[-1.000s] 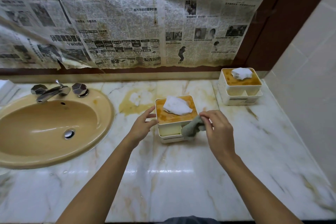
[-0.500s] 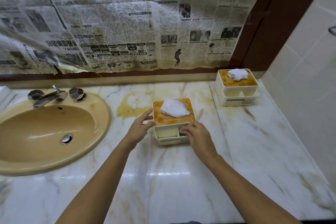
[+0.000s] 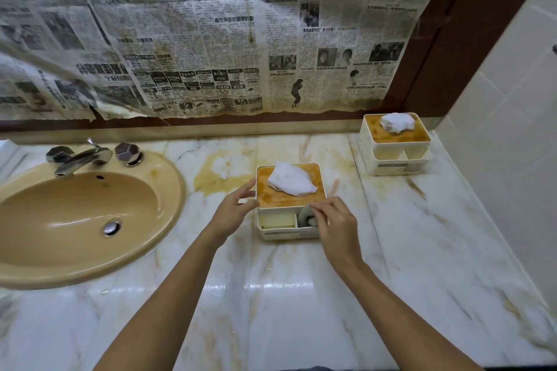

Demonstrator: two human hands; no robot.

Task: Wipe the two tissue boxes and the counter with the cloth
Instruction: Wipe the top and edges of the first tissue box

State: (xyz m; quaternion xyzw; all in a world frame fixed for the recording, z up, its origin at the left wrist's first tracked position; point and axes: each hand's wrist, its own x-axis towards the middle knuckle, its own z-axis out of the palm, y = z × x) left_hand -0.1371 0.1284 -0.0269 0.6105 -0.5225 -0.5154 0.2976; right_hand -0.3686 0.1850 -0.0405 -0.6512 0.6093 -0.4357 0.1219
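Grey cloth (image 3: 305,215), a second ago dangling outside the front right corner of the near white plastic tissue box (image 3: 289,233), now sits stuffed into that box's right front compartment, pinched by the right hand (image 3: 337,226). I judge the wiping has moved inside the box. Left hand (image 3: 232,211) rests loose fingers against its 9 o'clock wall on the veined marble table (image 3: 286,295). Left compartment holds a pale block (image 3: 277,220); white tissue (image 3: 291,179) pokes from the orange lid (image 3: 268,199). Second box (image 3: 394,156), at 1 o'clock, shows nothing in its two front compartments.

Right hand (image 3: 334,226) pushes cloth (image 3: 306,215) into near tissue box (image 3: 289,190) compartment; left hand (image 3: 232,208) steadies box.
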